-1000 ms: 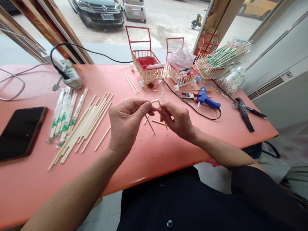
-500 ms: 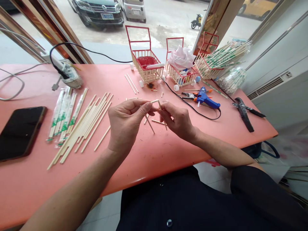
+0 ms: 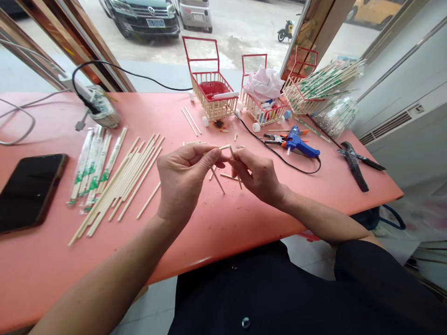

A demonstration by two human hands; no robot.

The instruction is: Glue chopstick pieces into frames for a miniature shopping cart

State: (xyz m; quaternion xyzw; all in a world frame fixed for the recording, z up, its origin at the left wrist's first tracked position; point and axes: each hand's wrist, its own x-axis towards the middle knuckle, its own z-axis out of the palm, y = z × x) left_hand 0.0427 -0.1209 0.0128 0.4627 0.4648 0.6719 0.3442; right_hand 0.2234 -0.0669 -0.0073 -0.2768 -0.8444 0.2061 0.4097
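My left hand [image 3: 183, 181] and my right hand [image 3: 258, 174] meet above the pink table [image 3: 223, 223], both pinched on a small frame of thin wooden sticks [image 3: 226, 148]. Two legs of the frame hang down between the hands. A short loose stick [image 3: 228, 176] lies on the table just behind them. To the left lies a pile of bare chopsticks [image 3: 122, 184] beside wrapped chopsticks [image 3: 92, 165].
A black phone [image 3: 26, 190] lies far left. At the back stand three small stick-built carts [image 3: 213, 93]. A blue glue gun [image 3: 300, 145], pliers [image 3: 277, 137] and black cutters [image 3: 354, 163] lie right. Cables run along the back left.
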